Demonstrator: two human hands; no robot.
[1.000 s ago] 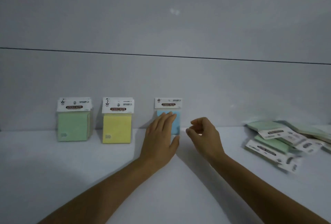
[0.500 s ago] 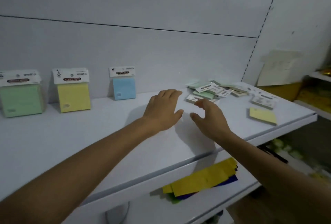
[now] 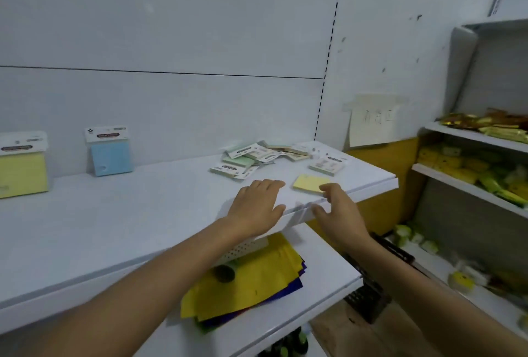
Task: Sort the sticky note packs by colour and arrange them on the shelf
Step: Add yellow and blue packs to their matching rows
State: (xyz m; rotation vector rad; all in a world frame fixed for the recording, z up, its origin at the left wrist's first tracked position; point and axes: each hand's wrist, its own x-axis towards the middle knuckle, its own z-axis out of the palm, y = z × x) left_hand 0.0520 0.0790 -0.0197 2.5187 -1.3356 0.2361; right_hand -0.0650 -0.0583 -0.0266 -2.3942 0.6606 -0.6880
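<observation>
Dim, soft, wide-angle edge distortion

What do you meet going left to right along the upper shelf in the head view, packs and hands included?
Upright yellow pack → upright blue pack → left hand → flat yellow pack → right hand. The unsorted pile behind overlaps the hands' span, so it is left out.

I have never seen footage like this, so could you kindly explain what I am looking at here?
A camera worn on a person's head looks forward and down at their bare arms. The left hand and right hand reach over a white shelf, both open and holding nothing. Standing against the back wall are a yellow sticky note pack and a blue sticky note pack. To the right lies an unsorted heap of packs, mostly green, and a loose yellow pad near the right fingers.
</observation>
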